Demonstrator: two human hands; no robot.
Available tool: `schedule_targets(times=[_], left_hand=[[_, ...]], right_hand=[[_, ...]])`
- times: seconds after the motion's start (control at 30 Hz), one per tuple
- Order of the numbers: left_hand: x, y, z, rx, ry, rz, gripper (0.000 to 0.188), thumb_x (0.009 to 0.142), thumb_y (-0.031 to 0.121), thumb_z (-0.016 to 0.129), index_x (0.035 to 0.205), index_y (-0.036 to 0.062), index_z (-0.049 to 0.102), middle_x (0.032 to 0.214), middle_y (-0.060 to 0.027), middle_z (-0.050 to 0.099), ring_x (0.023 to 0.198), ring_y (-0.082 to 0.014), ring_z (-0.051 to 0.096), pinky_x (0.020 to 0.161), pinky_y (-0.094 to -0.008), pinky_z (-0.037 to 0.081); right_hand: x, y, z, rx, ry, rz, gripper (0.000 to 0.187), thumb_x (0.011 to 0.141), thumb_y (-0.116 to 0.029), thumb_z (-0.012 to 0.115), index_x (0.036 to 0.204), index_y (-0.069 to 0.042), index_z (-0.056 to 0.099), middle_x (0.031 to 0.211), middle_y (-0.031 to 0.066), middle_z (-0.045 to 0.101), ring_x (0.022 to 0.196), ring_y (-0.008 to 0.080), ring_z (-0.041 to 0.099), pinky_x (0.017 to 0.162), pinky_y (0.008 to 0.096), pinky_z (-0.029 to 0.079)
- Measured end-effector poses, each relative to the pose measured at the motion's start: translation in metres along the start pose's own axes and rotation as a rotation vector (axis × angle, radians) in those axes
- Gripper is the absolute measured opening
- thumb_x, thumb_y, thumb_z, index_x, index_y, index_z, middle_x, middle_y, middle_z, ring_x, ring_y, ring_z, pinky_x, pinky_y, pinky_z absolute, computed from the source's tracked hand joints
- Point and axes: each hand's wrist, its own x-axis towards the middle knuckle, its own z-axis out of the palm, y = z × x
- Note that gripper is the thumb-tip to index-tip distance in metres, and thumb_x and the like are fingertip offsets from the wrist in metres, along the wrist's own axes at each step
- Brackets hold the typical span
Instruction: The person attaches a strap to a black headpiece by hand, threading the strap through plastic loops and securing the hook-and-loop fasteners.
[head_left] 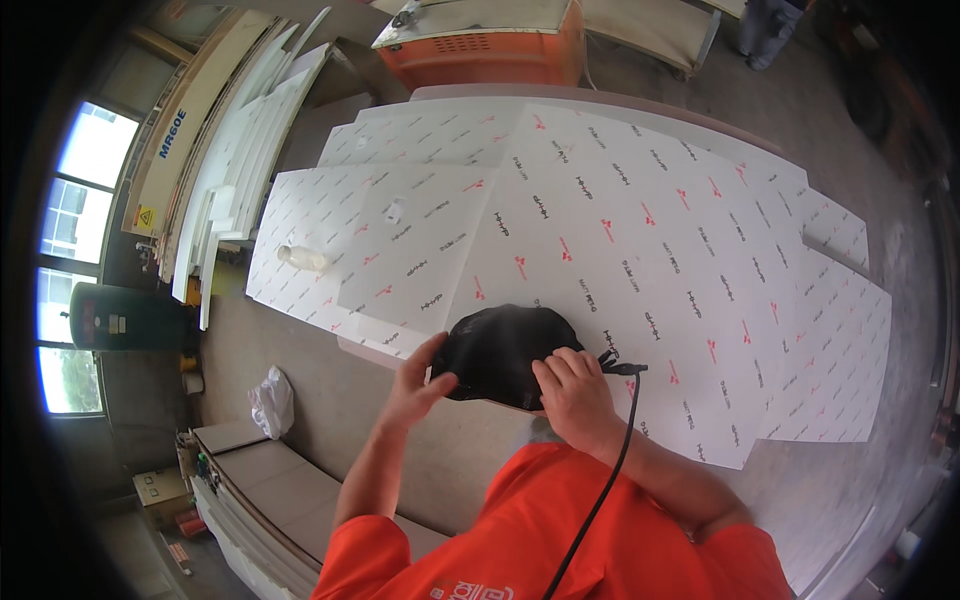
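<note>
A soft black fabric pouch (pixel 510 345) is in front of me at the near edge of a table spread with white printed sheets (pixel 640 260). My left hand (pixel 408 385) grips its left side, thumb below and fingers higher up. My right hand (pixel 578 398) pinches the pouch's lower right edge with bent fingers. Thin black cord ends stick out just beyond that hand. A black cable (pixel 612 470) runs up from the lower edge past my right wrist to a dark connector. Whatever is inside the pouch is hidden.
A clear plastic bottle (pixel 302 258) lies on the sheets at the left. White panels (pixel 235 180) lean by the windows, near a green drum-like container (pixel 130 318). A white plastic bag (pixel 272 402) sits near boards at lower left. An orange cabinet (pixel 480 50) stands at the back; a person's legs (pixel 768 32) show far right.
</note>
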Motion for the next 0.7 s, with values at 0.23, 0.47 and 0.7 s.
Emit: schedule_targets(times=[0.23, 0.47, 0.7], left_hand=[[0.031, 0.0, -0.022, 0.124, -0.066, -0.219, 0.047, 0.093, 0.004, 0.069, 0.137, -0.0087, 0.056, 0.116, -0.0131, 0.073, 0.102, -0.0156, 0.069, 0.088, -0.0321, 0.056], [0.034, -0.005, -0.025, 0.291, -0.108, -0.039, 0.041, 0.09, 0.002, 0.068, 0.131, -0.0023, 0.063, 0.106, -0.0068, 0.075, 0.091, -0.0108, 0.067, 0.079, -0.0284, 0.054], [0.032, -0.023, -0.002, 0.284, 0.14, -0.061, 0.03, 0.092, 0.0, 0.059, 0.12, -0.0016, 0.068, 0.104, -0.0062, 0.074, 0.091, -0.011, 0.067, 0.081, -0.0277, 0.054]], right_hand=[[-0.002, 0.011, 0.01, 0.102, 0.006, 0.128, 0.042, 0.08, -0.001, 0.061, 0.123, -0.001, 0.065, 0.117, 0.0137, 0.069, 0.12, 0.0299, 0.059, 0.108, 0.0459, 0.041], [0.064, 0.017, 0.022, 0.262, -0.11, 0.134, 0.064, 0.079, 0.01, 0.052, 0.142, -0.004, 0.052, 0.142, 0.0146, 0.057, 0.135, 0.0347, 0.05, 0.114, 0.0467, 0.038], [0.085, 0.03, 0.022, 0.393, -0.304, 0.204, 0.05, 0.08, -0.011, 0.067, 0.129, -0.003, 0.06, 0.129, 0.0158, 0.064, 0.125, 0.036, 0.056, 0.11, 0.0483, 0.041]])
